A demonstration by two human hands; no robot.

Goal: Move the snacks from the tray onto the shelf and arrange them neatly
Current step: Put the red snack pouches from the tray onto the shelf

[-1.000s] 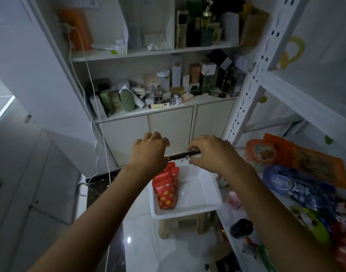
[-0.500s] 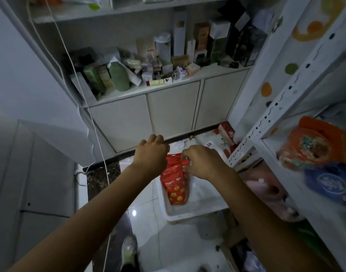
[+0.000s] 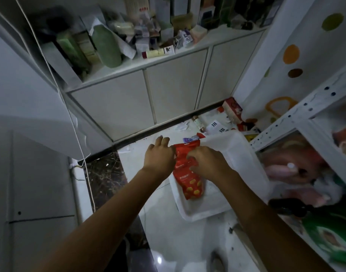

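Red snack packs [image 3: 189, 183] lie stacked along left edge of white tray [image 3: 239, 154]. Right hand [image 3: 205, 163] pinches stack's upper part w/ curled fingers. Left hand [image 3: 160, 156] is at stack's far-left corner, fingers bent down; grip hidden, can't tell. Packs prob. light, crinkly, slick foil, contents crushable, so take by side seams, no squeezing. Shelf [image 3: 297, 122] stands just right of tray.

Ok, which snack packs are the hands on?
The red yellow-dotted packs in the white tray: left hand and right hand are on their top end; the pink packs and green bag lie apart on the shelf.
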